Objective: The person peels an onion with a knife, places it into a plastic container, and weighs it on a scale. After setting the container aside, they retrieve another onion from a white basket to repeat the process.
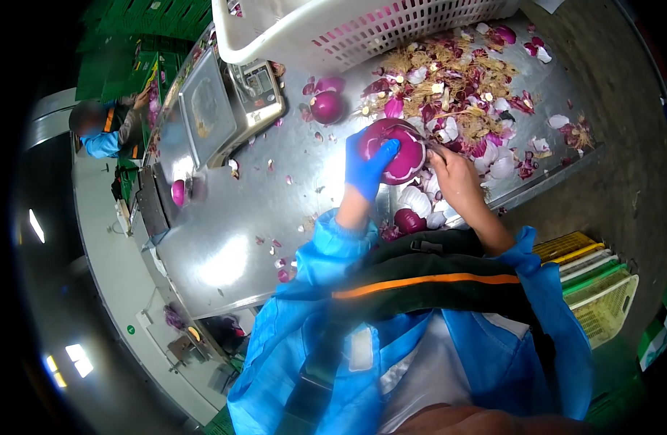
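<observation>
My left hand (367, 165), in a blue glove, grips a large red onion (407, 154) above the metal table, its thumb pressed across the purple skin. Bare, my right hand (458, 181) is closed at the onion's right edge, fingertips pinched together. What lies between those fingers is too small to make out. Just below the hands, another red onion (410, 220) rests among pale peels (416, 201) near the table's front edge. Farther back, a whole red onion (327, 107) sits on the table, left of a heap of roots and skins (449, 83).
A white perforated crate (369, 36) stands at the table's back. Left of it is a weighing scale (257, 90). One onion (178, 192) lies at the far left. A co-worker (105, 130) is beyond the table. Stacked baskets (602, 312) stand at lower right.
</observation>
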Action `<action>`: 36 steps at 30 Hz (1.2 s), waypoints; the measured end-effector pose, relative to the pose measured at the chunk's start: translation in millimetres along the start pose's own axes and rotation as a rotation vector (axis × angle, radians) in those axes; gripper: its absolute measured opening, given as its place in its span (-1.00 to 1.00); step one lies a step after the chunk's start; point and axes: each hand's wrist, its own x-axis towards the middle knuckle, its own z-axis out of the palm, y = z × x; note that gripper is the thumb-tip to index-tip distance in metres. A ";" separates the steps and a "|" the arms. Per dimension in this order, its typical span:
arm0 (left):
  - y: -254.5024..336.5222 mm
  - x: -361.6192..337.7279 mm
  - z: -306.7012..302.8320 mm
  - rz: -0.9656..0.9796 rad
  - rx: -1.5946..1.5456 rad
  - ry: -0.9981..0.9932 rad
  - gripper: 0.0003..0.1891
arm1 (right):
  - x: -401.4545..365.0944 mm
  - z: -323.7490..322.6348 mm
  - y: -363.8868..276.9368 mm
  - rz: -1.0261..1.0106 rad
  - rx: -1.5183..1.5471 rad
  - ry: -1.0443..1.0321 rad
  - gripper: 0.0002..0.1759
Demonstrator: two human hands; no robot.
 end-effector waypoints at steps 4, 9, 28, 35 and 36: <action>-4.1 -13.3 2.4 0.012 0.022 -0.025 -0.42 | 29.2 18.1 72.4 0.238 0.182 -0.057 -0.62; 2.1 -21.4 5.5 -0.110 -0.077 -0.076 -0.42 | 19.9 -15.2 5.4 0.242 0.411 -0.173 -0.45; -4.7 -19.4 0.5 0.027 0.119 -0.179 -0.31 | 11.1 -24.1 -16.1 -0.032 -0.172 0.002 -0.62; 9.9 -18.9 1.2 -0.044 -0.063 -0.253 -0.25 | 20.4 -31.1 17.8 0.169 0.071 -0.059 -0.41; 12.5 -15.0 -0.4 -0.031 -0.056 -0.273 -0.24 | 17.3 -37.4 4.9 0.157 0.057 -0.063 -0.38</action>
